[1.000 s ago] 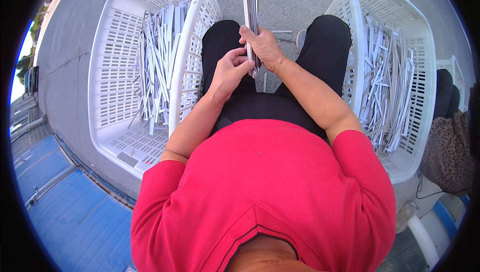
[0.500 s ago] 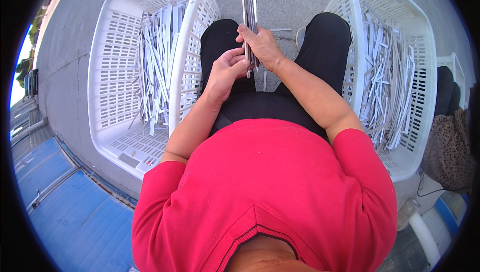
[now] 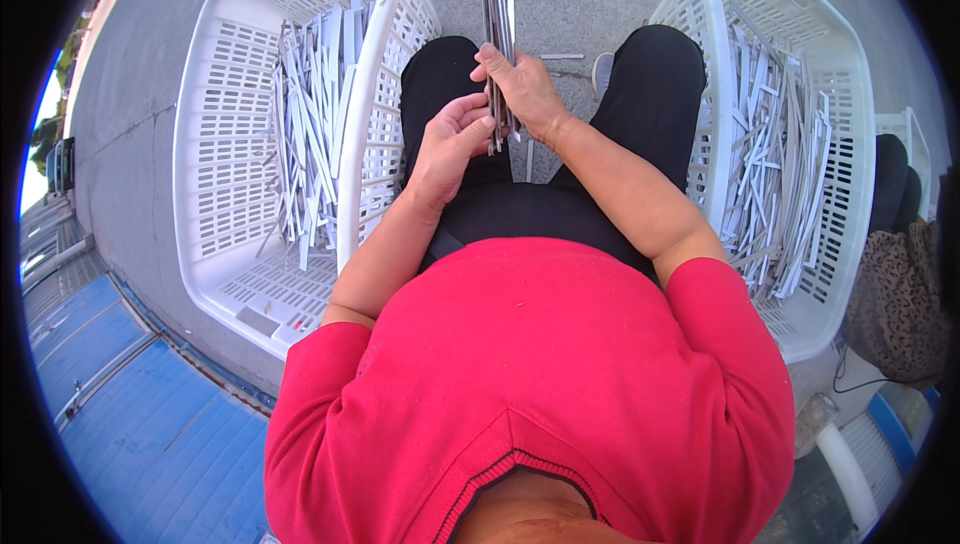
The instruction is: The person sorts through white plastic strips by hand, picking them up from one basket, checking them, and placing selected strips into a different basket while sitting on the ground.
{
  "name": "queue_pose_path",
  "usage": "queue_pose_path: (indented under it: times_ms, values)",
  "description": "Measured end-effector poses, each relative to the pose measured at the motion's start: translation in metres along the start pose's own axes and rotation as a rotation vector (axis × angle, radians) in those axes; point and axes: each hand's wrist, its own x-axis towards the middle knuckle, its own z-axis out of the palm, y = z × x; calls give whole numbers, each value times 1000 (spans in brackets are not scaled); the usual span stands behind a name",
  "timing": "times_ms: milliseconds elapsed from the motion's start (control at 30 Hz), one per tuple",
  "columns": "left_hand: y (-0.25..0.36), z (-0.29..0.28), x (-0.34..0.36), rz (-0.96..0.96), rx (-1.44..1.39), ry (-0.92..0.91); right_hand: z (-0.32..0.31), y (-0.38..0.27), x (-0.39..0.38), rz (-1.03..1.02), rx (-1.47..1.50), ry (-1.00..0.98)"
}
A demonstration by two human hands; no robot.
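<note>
A bundle of long thin strips (image 3: 498, 4), grey and white, stands out between my knees, its far end running past the upper edge of the view. My right hand (image 3: 525, 92) is wrapped round the bundle from the right, thumb across its top. Lower down, my left hand (image 3: 455, 144) pinches the near end of the strips with thumb and fingers. Part of both hands' fingers is hidden behind the strips. The near ends show slightly uneven just beneath my left fingertips.
On my left stands a white plastic basket (image 3: 352, 154) with many loose strips (image 3: 318, 124). Another white basket (image 3: 716, 94) with tangled strips (image 3: 765, 164) is on my right. A stray strip (image 3: 562, 57) lies on the concrete. Another person's dark-clothed leg (image 3: 888, 179) shows at far right.
The strips' near ends have shifted slightly within my grip, spreading a little at the bottom. Both hands stay in nearly the same place.
</note>
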Motion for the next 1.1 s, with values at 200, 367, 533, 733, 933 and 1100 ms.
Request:
queue_pose_path:
  times_ms: [200, 367, 533, 733, 933, 1100]
  values:
    - [-5, -8, 3, 7, -23, 21, 1, 1, 4, -7, 87, 18]
    - [7, 3, -3, -24, 75, 88, -1, 2, 7, 33, -4, 16]
    - [11, -2, -6, 45, 108, 110, 5, -12, 2, 51, 98, 50]
    - [42, -24, -26, 260, 291, 264, -6, -25, 2, 19, 175, 186]
    - [77, -101, -61, 367, 201, 520, -8, -31, -5, 88, 207, 194]
    - [54, -193, -92, -13, 346, 676, -8, -33, -9, 125, 192, 165]
